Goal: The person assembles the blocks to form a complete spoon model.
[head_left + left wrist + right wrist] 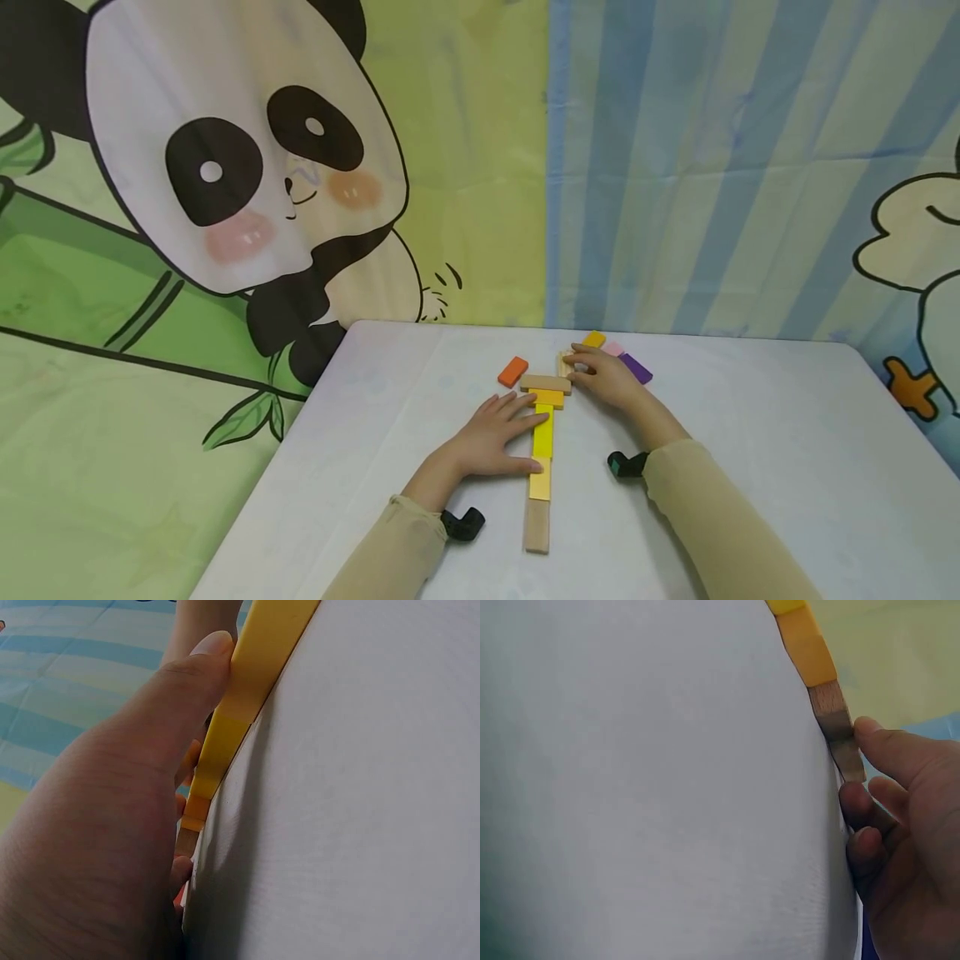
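A line of wooden blocks runs up the table in the head view: a plain wood block (537, 527), a pale yellow block (540, 485), a bright yellow block (544, 437) and an orange-yellow block (549, 400). Across its far end lies another plain block (545, 383). My left hand (483, 437) rests along the line's left side, fingers spread and thumb on the pale yellow block. With thumb and fingers, my right hand (606, 377) pinches a natural wood block (563, 364) at the crosswise block's right end. That hand partly hides it.
An orange-red block (513, 372) lies left of the line's far end. Behind my right hand are a yellow block (594, 338), a pink block (613, 348) and a purple block (636, 368). The white table (765, 450) ends near a printed curtain (690, 167).
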The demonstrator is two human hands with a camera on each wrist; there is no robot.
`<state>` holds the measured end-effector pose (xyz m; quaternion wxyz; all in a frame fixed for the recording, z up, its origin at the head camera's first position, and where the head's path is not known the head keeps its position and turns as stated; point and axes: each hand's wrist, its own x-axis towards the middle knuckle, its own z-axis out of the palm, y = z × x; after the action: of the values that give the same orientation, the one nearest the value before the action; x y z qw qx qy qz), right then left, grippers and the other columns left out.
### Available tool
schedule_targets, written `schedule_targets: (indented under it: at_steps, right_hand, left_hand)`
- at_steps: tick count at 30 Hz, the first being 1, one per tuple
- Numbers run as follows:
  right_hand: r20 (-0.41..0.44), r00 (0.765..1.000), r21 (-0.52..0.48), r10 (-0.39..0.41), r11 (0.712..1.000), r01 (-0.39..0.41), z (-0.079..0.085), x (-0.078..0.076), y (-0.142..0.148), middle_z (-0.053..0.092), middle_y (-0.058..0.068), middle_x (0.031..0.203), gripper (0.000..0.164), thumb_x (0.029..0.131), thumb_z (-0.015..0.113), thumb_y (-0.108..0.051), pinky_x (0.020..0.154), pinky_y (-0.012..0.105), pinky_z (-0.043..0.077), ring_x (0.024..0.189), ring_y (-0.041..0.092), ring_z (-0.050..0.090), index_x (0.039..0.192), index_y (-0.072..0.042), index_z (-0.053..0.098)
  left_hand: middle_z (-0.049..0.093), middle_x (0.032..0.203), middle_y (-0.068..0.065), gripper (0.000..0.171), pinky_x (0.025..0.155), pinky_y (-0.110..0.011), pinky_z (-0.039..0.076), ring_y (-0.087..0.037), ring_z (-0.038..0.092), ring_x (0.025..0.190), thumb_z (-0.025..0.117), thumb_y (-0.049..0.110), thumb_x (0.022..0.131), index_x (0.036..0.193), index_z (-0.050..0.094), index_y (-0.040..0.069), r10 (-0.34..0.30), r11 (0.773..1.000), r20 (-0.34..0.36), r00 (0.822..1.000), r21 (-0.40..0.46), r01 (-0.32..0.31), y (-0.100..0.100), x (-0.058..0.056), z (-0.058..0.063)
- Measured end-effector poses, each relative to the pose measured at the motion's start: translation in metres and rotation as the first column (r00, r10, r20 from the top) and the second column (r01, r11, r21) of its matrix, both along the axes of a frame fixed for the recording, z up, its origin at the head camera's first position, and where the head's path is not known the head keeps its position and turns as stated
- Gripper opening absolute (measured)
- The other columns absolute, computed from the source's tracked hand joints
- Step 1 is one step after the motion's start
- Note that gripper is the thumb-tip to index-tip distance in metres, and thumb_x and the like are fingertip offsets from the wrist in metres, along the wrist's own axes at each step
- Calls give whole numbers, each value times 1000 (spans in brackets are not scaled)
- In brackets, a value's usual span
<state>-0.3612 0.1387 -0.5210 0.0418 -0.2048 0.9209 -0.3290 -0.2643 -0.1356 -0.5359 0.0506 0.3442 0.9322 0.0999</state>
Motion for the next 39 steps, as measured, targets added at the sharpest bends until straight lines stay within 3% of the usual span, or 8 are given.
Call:
schedule_targets:
  at_steps: [10,14,19,24,30,34,39]
  right_hand:
    - [39,999,7,-22,1000,22,-1,20,0,35,9,159,49,98,58,-44,107,56,44,130,35,53,143,-23,54]
    - [-3,1000,-15,-1,1000,1,-1,32,2,34,9,160,51,97,60,-42,105,56,46,124,33,57,143,-21,54]
    - [-55,998,-44,27,999,-29,-8,43,3,36,6,159,48,95,65,-41,107,56,45,134,35,50,139,-21,59]
    - [-89,996,-22,14,1000,-16,-13,48,0,40,4,157,47,94,66,-41,113,62,34,141,37,40,137,-24,60]
    - [-107,994,8,8,1000,-7,-13,51,-2,41,4,157,46,95,65,-39,115,64,29,144,38,36,139,-25,59]
    - [-121,993,0,0,1000,0,-14,51,-1,41,5,156,45,95,65,-37,114,64,30,143,38,37,138,-24,59]
    - [-130,991,-5,14,1000,-15,-16,49,-1,42,5,156,44,96,64,-35,115,62,30,143,37,37,138,-24,59]
  left_hand:
    - [10,167,12,87,125,-53,10,-27,11,155,35,89,80,154,23,46,2,1000,-1,1000,1,-2,1,1,0]
    - [10,167,11,87,125,-53,10,-27,11,155,35,89,80,154,23,46,4,1000,1,1000,0,-4,3,1,0]
    - [10,167,11,87,125,-53,11,-27,12,155,33,90,80,154,23,46,0,1000,-9,1000,-6,0,3,1,0]
    - [10,167,10,87,125,-54,10,-28,11,155,32,90,80,154,21,46,0,1000,-10,1000,-6,0,1,0,-1]
    - [14,166,10,72,125,-53,12,-27,14,154,31,78,92,154,27,43,14,997,11,1000,70,-15,-3,-2,-3]
    - [22,165,8,60,123,-55,19,-26,20,153,37,65,98,152,35,39,48,976,102,994,209,-68,-6,-7,0]
    - [47,152,5,52,114,-54,36,-26,43,141,48,60,98,143,52,35,188,901,250,950,341,-268,-17,-16,16]
